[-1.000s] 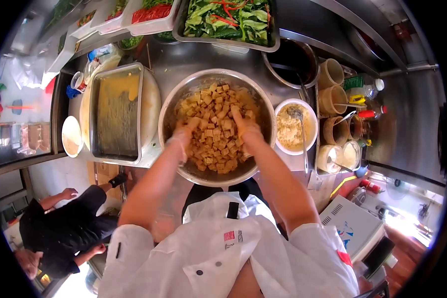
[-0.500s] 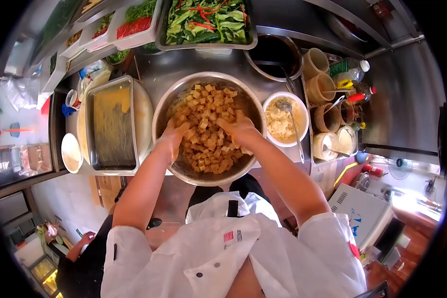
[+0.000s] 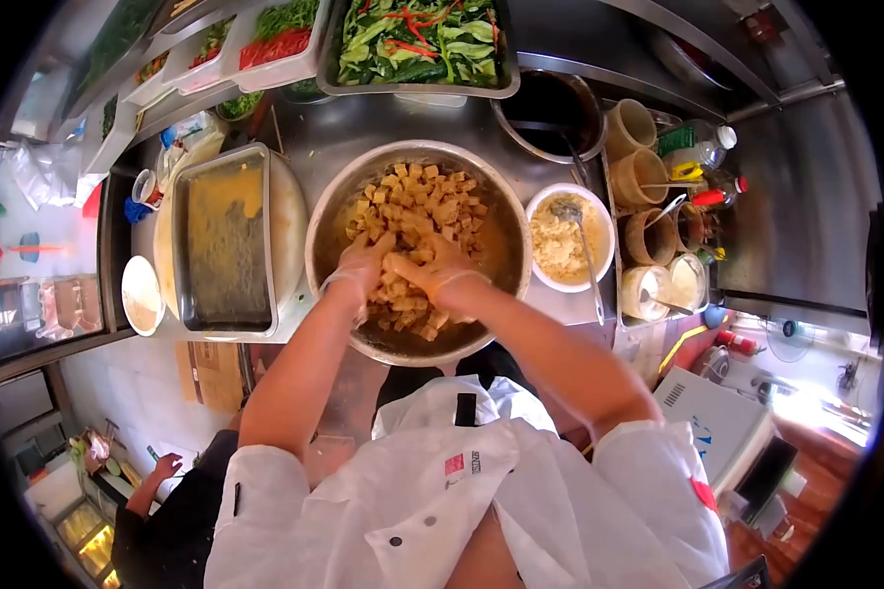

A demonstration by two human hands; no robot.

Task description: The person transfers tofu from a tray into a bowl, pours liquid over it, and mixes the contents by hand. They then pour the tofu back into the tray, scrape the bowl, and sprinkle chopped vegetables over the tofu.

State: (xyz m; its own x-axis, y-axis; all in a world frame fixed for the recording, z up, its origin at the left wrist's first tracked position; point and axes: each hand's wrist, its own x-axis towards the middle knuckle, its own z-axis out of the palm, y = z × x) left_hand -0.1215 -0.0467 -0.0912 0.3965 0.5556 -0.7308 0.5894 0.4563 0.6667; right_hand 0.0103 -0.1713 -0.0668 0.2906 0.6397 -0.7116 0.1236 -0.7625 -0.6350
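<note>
A wide steel mixing bowl (image 3: 321, 211) holds a heap of brown-coated food cubes (image 3: 440, 188) that look like diced tofu. Both of my hands are down in it, in thin clear gloves. On the left side of the heap, my left hand (image 3: 361, 265) has its fingers stretched among the cubes. Facing it, my right hand (image 3: 444, 270) reaches inward with fingers apart over the cubes, its fingertips close to the left hand's. Some cubes lie between the two hands, and parts of the fingers are hidden in the heap. Brown sauce coats the bowl's inner wall.
Left of the bowl, a smeared metal tray (image 3: 268, 245) sits on a round board. A white bowl (image 3: 611, 240) of minced pale food with a spoon stands right, near tubs (image 3: 646, 177) and bottles. Behind are a dark-liquid pot (image 3: 599, 123) and a greens tray (image 3: 514, 74). Another person (image 3: 167, 515) is lower left.
My hands have come closer together and nearer the bowl's front, gathering cubes between them. Bare wall shows at the bowl's right where cubes lay before. The view has shifted slightly.
</note>
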